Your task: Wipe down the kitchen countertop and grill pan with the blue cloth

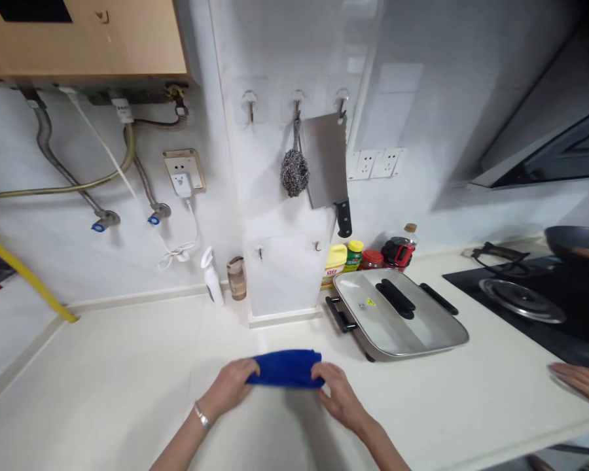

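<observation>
The folded bright-blue microfibre cloth [285,368] lies on the cream countertop [127,379], just in front of the rectangular steel electric griddle pan [397,314], its long axis running left to right. The left hand [228,387] pinches its left end and the right hand [338,392] its right, equally near. Another person's hand [582,383] rests beyond the pan, by the black hob [544,301].

I see a blue cloth [285,367] that looks soft and matt, a plush microfibre sort of weave. The worktop [127,379] under it is smooth, pale and faintly glossy. The electric griddle pan [397,313] has a dull grey metal lid with matt black plastic handles. On the wall tiles [285,59], which are glossy white, I make out a wiry steel scourer [294,172] and a cleaver [326,160] with a brushed metal blade. The cabinet [83,36] looks like matt light wood.
</observation>
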{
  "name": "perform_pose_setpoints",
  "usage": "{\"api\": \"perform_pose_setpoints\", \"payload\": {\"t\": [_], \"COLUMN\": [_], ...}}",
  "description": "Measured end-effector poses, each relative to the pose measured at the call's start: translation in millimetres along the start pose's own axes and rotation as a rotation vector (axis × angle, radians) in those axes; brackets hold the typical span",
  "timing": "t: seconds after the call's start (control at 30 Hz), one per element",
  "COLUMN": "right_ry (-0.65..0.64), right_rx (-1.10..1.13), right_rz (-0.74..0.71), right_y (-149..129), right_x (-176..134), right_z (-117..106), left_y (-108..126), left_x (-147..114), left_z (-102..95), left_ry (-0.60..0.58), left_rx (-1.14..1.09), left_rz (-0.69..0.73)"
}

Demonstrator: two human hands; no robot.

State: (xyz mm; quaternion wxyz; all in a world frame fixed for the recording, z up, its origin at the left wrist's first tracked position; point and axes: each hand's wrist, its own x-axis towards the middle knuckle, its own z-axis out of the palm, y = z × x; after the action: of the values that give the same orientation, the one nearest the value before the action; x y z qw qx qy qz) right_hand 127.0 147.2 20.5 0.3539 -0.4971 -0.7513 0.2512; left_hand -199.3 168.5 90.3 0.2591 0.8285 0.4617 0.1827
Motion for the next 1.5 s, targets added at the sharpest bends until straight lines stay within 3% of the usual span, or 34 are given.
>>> {"api": "perform_pose_setpoints", "payload": {"t": [0.07, 0.13, 0.2, 0.3, 0.43, 0.57, 0.7, 0.9, 1.07, 1.17, 1.27, 1.37, 1.5], "right_ry": [-0.107, -0.111, -0.041, 0.091, 0.156, 0.162, 0.140, 0.155, 0.197, 0.226, 0.215, 0.098, -0.264], "right_rx": [-0.029, 0.009, 0.054, 0.033, -0.255, -0.410, -0.467, -0.403, -0.266, -0.206, -0.132, 0.014, 0.542], "right_rz": [0.063, 0.142, 0.216, 0.311, 0.400, 0.456, 0.500, 0.399, 0.414, 0.432, 0.416, 0.344, 0.271], "right_y": [9.4, 18.9, 27.2, 35.7, 36.2, 30.0, 25.4, 16.1, 13.1, 8.9, -12.0, -49.4, -80.2], "right_x": [-31.0, -54.1, -63.5, -52.9, -19.9, -1.2, -2.5, -11.7, -19.5, -15.3, -3.9, 5.8, 2.0], "right_z": [6.1, 11.2, 14.6, 22.2, 44.3, 67.4, 80.7, 84.0, 67.6, 54.6, 56.3, 72.1, 80.0], "left_y": [-3.1, -10.1, -19.1, -30.7, -36.5, -35.9, -32.8, -20.6, -12.3, -12.7, -13.3, -14.3, -18.0], "left_x": [-22.6, -37.0, -39.6, -26.6, -6.6, -4.8, -13.4, -28.5, -39.5, -41.2, -42.4, -46.7, -55.7], "left_z": [7.0, 8.8, 9.0, 20.0, 67.4, 123.4, 147.1, 157.1, 168.2, 165.2, 151.3, 128.8, 100.0], "left_ry": [-0.146, -0.189, -0.105, 0.120, 0.242, 0.286, 0.338, 0.390, 0.401, 0.375, 0.408, 0.494, 0.645], "left_rx": [0.004, 0.013, 0.033, 0.079, 0.127, 0.361, 0.540, 0.575, 0.541, 0.372, 0.055, -0.245, -0.391], "left_rz": [0.007, -0.038, -0.124, -0.210, -0.199, -0.035, -0.042, -0.100, -0.112, -0.139, -0.256, -0.392, -0.559]}}
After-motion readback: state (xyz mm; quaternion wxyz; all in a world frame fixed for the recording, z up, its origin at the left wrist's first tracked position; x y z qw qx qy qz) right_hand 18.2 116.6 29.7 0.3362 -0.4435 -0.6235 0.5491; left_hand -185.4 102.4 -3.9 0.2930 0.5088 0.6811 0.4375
